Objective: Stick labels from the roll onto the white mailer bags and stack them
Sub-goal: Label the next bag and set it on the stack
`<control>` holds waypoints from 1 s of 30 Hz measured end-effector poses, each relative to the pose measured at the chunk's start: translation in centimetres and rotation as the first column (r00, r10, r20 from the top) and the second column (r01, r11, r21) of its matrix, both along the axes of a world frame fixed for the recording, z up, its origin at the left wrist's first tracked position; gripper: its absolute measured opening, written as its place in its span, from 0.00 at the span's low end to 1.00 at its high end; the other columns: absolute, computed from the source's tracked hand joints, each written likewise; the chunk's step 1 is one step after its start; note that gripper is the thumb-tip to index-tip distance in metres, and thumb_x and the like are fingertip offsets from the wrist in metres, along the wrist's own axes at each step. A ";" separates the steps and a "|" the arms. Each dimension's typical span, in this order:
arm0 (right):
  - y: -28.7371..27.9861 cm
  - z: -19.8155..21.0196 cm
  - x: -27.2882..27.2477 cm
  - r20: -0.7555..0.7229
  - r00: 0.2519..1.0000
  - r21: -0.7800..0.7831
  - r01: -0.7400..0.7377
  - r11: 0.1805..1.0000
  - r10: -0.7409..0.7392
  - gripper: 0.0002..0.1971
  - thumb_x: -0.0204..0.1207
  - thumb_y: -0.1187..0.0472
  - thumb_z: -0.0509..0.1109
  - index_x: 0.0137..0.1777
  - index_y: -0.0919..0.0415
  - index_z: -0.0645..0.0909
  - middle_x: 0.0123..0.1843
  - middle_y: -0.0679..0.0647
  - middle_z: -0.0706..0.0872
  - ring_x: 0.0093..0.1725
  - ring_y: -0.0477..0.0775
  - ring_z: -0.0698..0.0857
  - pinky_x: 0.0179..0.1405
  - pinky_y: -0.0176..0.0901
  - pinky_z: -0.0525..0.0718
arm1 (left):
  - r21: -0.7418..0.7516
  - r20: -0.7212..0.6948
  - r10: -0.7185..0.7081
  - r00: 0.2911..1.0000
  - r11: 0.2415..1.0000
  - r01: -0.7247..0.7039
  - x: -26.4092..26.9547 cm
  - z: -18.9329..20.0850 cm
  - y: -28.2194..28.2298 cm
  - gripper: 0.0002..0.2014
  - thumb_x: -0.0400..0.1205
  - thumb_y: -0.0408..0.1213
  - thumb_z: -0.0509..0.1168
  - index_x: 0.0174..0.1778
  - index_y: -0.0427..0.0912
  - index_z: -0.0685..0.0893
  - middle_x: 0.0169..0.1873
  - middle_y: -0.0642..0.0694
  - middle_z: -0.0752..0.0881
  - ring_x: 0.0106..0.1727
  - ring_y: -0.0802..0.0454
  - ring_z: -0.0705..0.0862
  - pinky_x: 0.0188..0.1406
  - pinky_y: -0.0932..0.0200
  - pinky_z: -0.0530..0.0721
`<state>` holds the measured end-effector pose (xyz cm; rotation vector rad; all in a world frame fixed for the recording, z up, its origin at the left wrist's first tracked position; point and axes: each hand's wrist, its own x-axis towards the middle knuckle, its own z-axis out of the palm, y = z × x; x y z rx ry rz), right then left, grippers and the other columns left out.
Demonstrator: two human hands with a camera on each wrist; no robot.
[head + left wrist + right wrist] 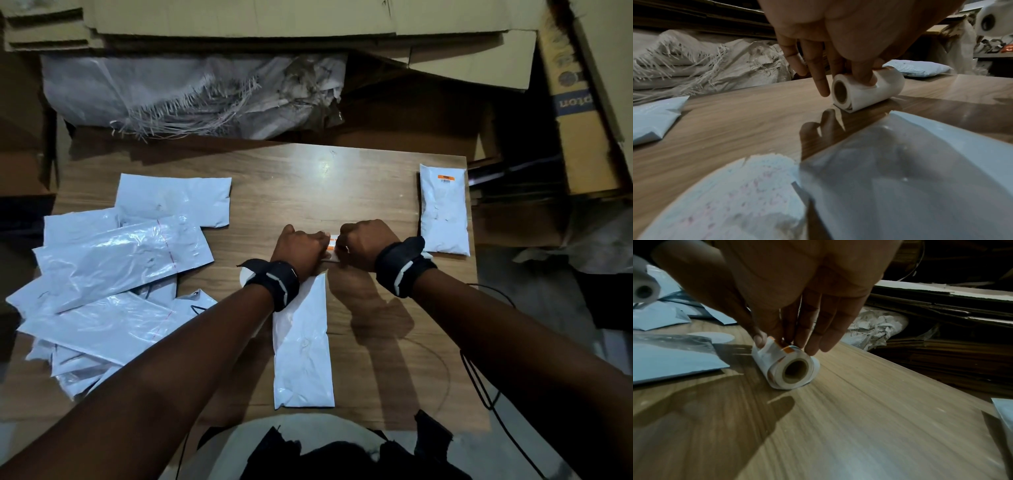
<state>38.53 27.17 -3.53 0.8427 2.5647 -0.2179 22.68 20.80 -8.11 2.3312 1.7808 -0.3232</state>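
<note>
The label roll (867, 91) lies on its side on the wooden table (308, 178), mid-table. My left hand (849, 84) grips it from above, thumb pressed on its top. My right hand (774, 341) pinches the lifted edge of an orange-and-white label (769, 347) on the roll (791, 368) between thumb and fingers. In the head view both hands (323, 241) (342, 245) meet over the roll (333, 240). One white mailer bag (303, 346) lies lengthwise under my left wrist. A labelled bag (444, 212) rests at the table's right edge.
A loose pile of several unlabelled white mailer bags (116, 270) covers the table's left side. A frayed woven sack (191, 92) and flattened cardboard (274, 20) lie behind the table. A cardboard box (582, 113) stands at the right. Black cables (479, 377) hang by my right arm.
</note>
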 end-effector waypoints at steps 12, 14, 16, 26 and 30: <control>-0.6 1.0 -0.9 0.091 0.995 0.005 -0.036 0.999 0.035 0.13 0.82 0.56 0.60 0.53 0.60 0.85 0.52 0.56 0.85 0.47 0.65 0.86 0.36 0.46 0.69 | 0.001 -0.132 -0.119 0.984 0.993 0.120 0.0 0.5 0.5 0.18 0.86 0.47 0.56 0.71 0.47 0.75 0.60 0.52 0.85 0.56 0.42 0.85 0.55 0.48 0.69; -0.4 1.1 -0.9 0.077 0.997 -0.016 0.003 1.000 -0.002 0.13 0.81 0.56 0.60 0.52 0.59 0.86 0.52 0.56 0.85 0.48 0.65 0.85 0.37 0.46 0.70 | 0.021 -0.111 -0.096 0.989 0.995 0.099 0.1 0.2 0.2 0.21 0.86 0.48 0.55 0.75 0.47 0.72 0.62 0.52 0.84 0.56 0.42 0.85 0.55 0.48 0.69; -0.3 1.2 -0.9 0.078 0.997 -0.025 0.019 1.000 -0.017 0.13 0.81 0.56 0.61 0.52 0.58 0.86 0.51 0.55 0.85 0.48 0.65 0.85 0.38 0.45 0.70 | 0.029 -0.091 -0.084 0.992 0.996 0.087 0.2 0.3 -0.1 0.23 0.86 0.48 0.55 0.77 0.46 0.69 0.64 0.52 0.83 0.56 0.42 0.85 0.56 0.48 0.69; 0.9 0.5 0.1 -0.081 0.925 -0.181 0.352 0.918 -0.370 0.09 0.77 0.53 0.66 0.49 0.50 0.88 0.52 0.51 0.90 0.49 0.59 0.87 0.46 0.46 0.83 | -0.012 -0.056 -0.051 0.997 0.999 0.051 0.2 1.4 -0.4 0.21 0.86 0.44 0.56 0.75 0.45 0.70 0.63 0.50 0.84 0.54 0.40 0.86 0.56 0.48 0.69; 0.6 1.0 2.4 -0.465 0.249 -0.534 0.687 0.493 -0.850 0.06 0.77 0.50 0.71 0.42 0.49 0.85 0.43 0.50 0.90 0.42 0.53 0.89 0.47 0.50 0.87 | -0.008 0.016 0.041 0.999 0.999 -0.041 0.5 1.8 -0.8 0.24 0.81 0.51 0.62 0.72 0.49 0.71 0.61 0.51 0.86 0.54 0.42 0.86 0.56 0.49 0.70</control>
